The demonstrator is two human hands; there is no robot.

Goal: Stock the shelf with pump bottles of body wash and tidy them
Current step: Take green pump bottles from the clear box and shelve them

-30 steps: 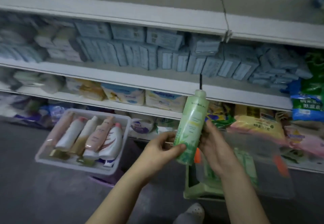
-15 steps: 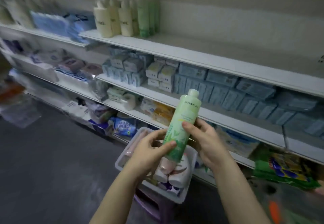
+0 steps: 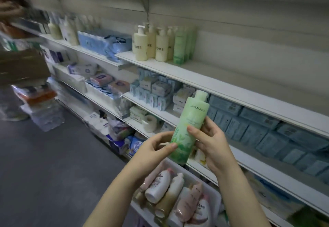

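Between both hands, the green SHIROIRUKA bottle [image 3: 189, 126] stands tilted, cap up. Left hand [image 3: 154, 148] pinches its lower side; right hand [image 3: 210, 142] wraps it. Below the grip sits a white bin [image 3: 216, 195] of bottles.

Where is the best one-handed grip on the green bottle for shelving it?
Likely the mid-body of the green bottle, wrapped from the right side by the right hand. The body is a straight, near-upright cylinder, while the cap end is narrower, and the left hand only pinches the lower edge.
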